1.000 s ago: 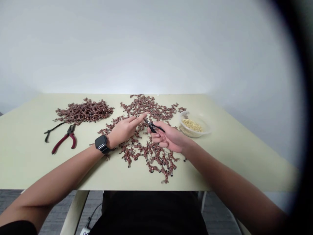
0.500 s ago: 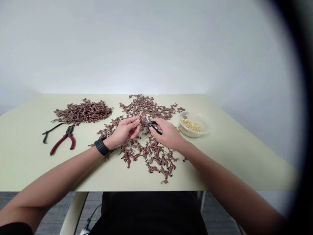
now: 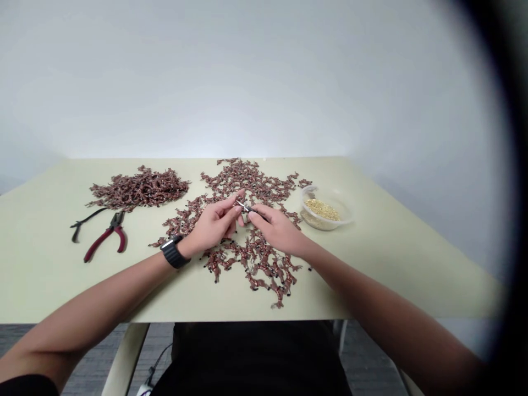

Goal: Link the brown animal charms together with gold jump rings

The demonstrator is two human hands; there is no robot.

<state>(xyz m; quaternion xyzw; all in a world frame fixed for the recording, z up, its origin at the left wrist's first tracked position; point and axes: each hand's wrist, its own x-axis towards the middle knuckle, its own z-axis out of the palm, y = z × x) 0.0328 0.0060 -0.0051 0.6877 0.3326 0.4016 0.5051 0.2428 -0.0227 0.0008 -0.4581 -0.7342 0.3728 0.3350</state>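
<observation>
My left hand, with a black watch on its wrist, has its fingertips pinched together just above a wide scatter of small brown charms on the pale green table. What the fingertips pinch is too small to make out. My right hand grips small black pliers, whose metal tip points left and meets the left fingertips. Both hands hover over the middle of the scatter.
A dense heap of the same brown charms lies at the back left. Red-handled pliers and a black tool lie left of my arm. A clear bowl of small gold pieces stands to the right.
My left hand went from a pointing finger to a pinch at the pliers' tip. My right hand turned palm down and drew the pliers closer to the left fingers.
</observation>
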